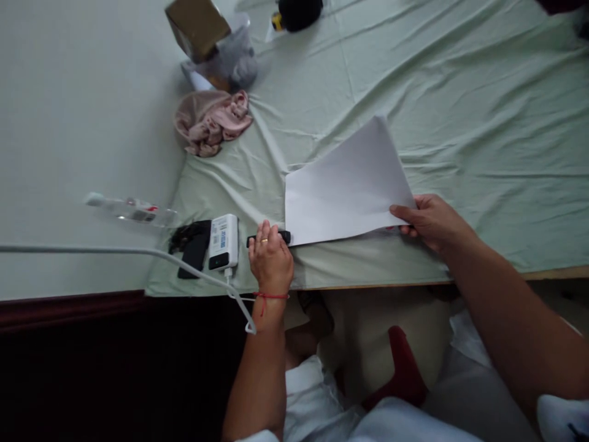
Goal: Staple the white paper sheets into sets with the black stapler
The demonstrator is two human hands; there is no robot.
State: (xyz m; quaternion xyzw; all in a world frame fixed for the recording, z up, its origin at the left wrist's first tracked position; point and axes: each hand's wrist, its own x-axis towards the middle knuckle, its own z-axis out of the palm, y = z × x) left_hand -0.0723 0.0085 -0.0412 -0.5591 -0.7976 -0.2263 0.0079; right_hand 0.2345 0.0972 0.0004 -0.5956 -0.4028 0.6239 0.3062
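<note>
White paper [345, 184] lies on the pale green cloth, its right side lifted a little. My right hand [426, 221] pinches its lower right corner, thumb on top and fingers beneath. At the paper's lower left corner is a black stapler-like object [286, 236], partly covered by my left hand [271, 258]. That hand presses down on it with the palm, fingers together. Whether the paper's corner sits inside the black object is too small to tell.
Left of my left hand are a white power bank [224, 242] with a cable, a black phone-like item [195, 248] and a clear bottle [133, 210]. Farther back lie a pink cloth [214, 123], a plastic bag [234, 58], a cardboard box [197, 27] and a black item [300, 13].
</note>
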